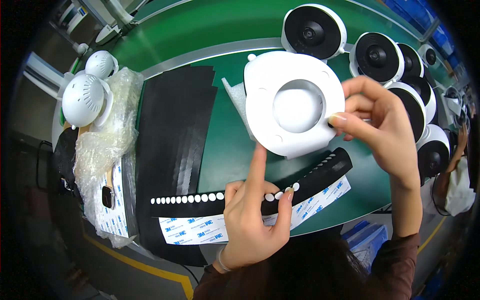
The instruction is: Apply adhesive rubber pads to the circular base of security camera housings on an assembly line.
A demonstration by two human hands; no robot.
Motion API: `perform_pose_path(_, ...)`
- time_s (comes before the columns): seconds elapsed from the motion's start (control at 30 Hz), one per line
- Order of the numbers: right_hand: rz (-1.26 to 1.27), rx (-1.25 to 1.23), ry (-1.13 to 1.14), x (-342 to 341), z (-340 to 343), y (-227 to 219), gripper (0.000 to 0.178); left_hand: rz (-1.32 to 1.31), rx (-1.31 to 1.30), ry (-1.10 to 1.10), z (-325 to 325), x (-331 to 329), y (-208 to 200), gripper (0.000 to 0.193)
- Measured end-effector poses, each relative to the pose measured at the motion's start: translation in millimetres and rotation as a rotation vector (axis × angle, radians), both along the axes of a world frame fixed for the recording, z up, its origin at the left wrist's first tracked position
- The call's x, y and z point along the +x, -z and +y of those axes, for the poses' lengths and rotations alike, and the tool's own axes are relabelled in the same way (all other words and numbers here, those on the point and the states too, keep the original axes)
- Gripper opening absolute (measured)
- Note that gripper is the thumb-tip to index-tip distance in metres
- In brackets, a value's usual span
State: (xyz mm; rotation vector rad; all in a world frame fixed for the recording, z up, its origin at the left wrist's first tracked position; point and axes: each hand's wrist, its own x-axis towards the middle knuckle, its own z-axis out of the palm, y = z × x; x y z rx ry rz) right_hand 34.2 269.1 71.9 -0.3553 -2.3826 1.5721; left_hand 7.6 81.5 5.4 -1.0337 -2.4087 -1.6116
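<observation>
My right hand [382, 125] grips the right edge of a white rounded camera [267, 127], thumb in front and fingers behind. Its underside faces me, with a round recess in the middle and small shallow circles around it. Below it, my left hand [255, 220] pinches a black strip [187, 210] bearing a row of white round stickers [202, 198] between thumb and bent fingers. The left index finger points up and touches the camera's lower edge. A loose-edged sticker [296, 187] stands by my left thumb tip. The strip's right end bends upward.
Several white cameras with black faces [376, 56] stand at the right and back. Black sheets [172, 120] lie left on the green table [217, 160], with printed backing paper [192, 231] under the strip. Bubble wrap [112, 150] and two white vented units [82, 100] are farther left.
</observation>
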Motion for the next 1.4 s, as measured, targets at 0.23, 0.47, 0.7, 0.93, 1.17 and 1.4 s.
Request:
perform_pose_path(0.23, 0.161, 0.533, 0.217, 21.9, -12.4, 0.0, 0.017, 0.025, -0.045, 0.052, -11.2, -2.5, -9.3, 0.013)
perform_pose_path(0.47, 0.262, 0.468, -0.257, 44.7, -38.3, 22.0, 0.020, 0.039, 0.095, 0.103, -17.6, -0.3, -18.5, 0.010)
perform_pose_path(0.7, 0.293, 0.489, -0.177, 52.0, -43.2, 20.5, 0.017, 0.116, 0.108, 0.151, -11.3, -1.1, -14.3, 0.011)
perform_pose_path(0.93, 0.338, 0.608, -0.172, 55.5, -42.7, 18.0, 0.016, 0.188, 0.121, 0.114, -8.9, 3.4, -15.3, 0.012)
perform_pose_path(1.17, 0.373, 0.725, -0.147, 57.1, -42.9, 17.2, 0.016, 0.163, 0.147, 0.112, -5.2, 3.3, -14.4, 0.011)
perform_pose_path(1.4, 0.435, 0.814, -0.150, 52.9, -44.0, 15.0, 0.018, 0.039, 0.104, 0.081, -1.1, 2.6, -12.5, 0.009)
